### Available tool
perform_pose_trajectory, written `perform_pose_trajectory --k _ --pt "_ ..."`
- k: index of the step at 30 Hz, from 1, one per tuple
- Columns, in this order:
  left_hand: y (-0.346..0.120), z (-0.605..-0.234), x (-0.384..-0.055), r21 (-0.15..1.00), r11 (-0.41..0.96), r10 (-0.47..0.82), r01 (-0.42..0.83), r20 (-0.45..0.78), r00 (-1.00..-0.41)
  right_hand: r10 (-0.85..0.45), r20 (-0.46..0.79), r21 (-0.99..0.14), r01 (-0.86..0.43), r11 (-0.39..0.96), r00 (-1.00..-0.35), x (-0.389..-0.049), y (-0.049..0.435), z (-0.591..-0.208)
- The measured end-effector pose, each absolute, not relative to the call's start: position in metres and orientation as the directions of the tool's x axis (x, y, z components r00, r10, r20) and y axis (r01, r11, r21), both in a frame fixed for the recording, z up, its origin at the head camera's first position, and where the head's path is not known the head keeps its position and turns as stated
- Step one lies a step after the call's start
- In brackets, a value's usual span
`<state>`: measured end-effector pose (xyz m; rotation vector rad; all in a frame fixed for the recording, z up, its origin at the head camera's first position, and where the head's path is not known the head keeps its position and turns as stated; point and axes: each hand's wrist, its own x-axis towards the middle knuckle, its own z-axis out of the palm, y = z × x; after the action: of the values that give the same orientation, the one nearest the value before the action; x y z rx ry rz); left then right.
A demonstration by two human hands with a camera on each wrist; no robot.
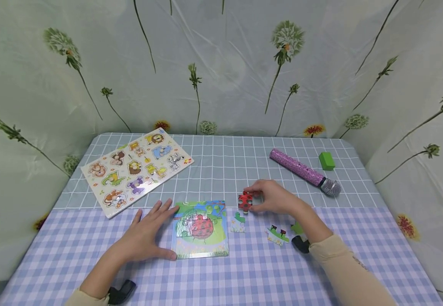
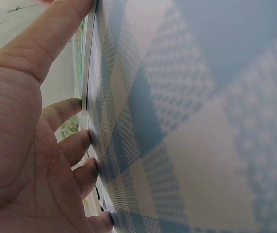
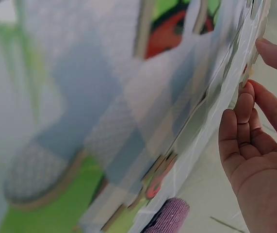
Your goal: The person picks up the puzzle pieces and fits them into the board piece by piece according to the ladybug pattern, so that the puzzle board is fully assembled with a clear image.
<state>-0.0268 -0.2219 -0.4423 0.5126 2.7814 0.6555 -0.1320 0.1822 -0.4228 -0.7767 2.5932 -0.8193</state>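
Note:
A small ladybug jigsaw puzzle (image 1: pixel 202 247) lies in its tray on the checked cloth. Along its left side my left hand (image 1: pixel 145 236) is spread, thumb by the lower corner and forefinger by the upper one. In the left wrist view, the fingertips of that hand (image 2: pixel 31 131) meet the tray's thin edge (image 2: pixel 85 63). Right of the puzzle, my right hand (image 1: pixel 276 198) pinches a red, black-spotted puzzle piece (image 1: pixel 245 201) between thumb and fingers. Loose puzzle pieces lie near it: a green and white one (image 1: pixel 238 224), another with red and black bits (image 1: pixel 278 237), and a green one (image 1: pixel 297 228).
At the back left lies a wooden board with animal pictures (image 1: pixel 135 172), turned at an angle. A pink glittery microphone (image 1: pixel 299 169) and a green block (image 1: pixel 326 161) are at the back right. Flowered cloth (image 1: pixel 229 85) hangs behind the table.

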Motion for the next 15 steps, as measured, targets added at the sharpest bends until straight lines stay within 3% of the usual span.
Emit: perform_pose_trajectory --k 15 --pt "-0.222 -0.44 -0.028 0.473 0.835 0.39 0.279 -0.153 -0.908 -0.672 -0.097 -0.59 -0.501 0.633 -0.734 -0.122 0.156 -0.418"
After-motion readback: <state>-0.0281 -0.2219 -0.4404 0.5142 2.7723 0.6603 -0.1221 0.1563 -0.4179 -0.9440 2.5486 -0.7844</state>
